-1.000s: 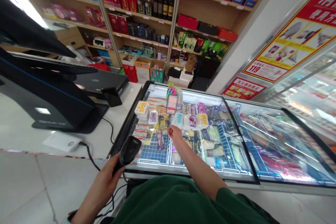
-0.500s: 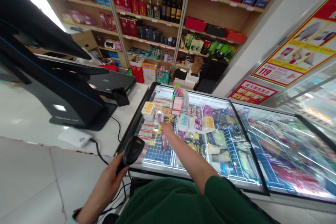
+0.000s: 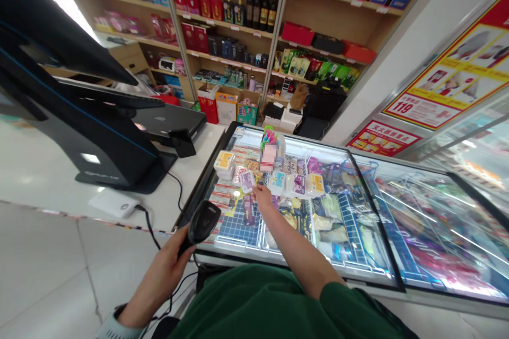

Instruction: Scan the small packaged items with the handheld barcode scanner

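Observation:
My left hand (image 3: 173,257) is wrapped around the handle of a black barcode scanner (image 3: 204,220), its head pointing over the freezer's near left corner. My right hand (image 3: 262,196) reaches across the glass freezer top and pinches the edge of a small clear plastic tub with a purple label (image 3: 247,181). The tub is slightly tilted; whether it still touches the glass, I cannot tell. To its left is a stack of yellow-labelled tubs (image 3: 225,163). On its right stand a blue-labelled tub (image 3: 276,183), another purple-labelled tub (image 3: 296,185) and a yellow-labelled tub (image 3: 316,185).
The chest freezer (image 3: 350,270) holds bagged food in wire baskets. A partly blurred package with colourful tops (image 3: 270,140) stands behind the tubs. On the left counter are a black monitor stand (image 3: 115,153), a cash drawer (image 3: 167,119) and a white box (image 3: 113,204) with a cable.
My right hand has moved right, bringing the purple-labelled tub away from the yellow stack and turning it. The scanner in my left hand has barely shifted.

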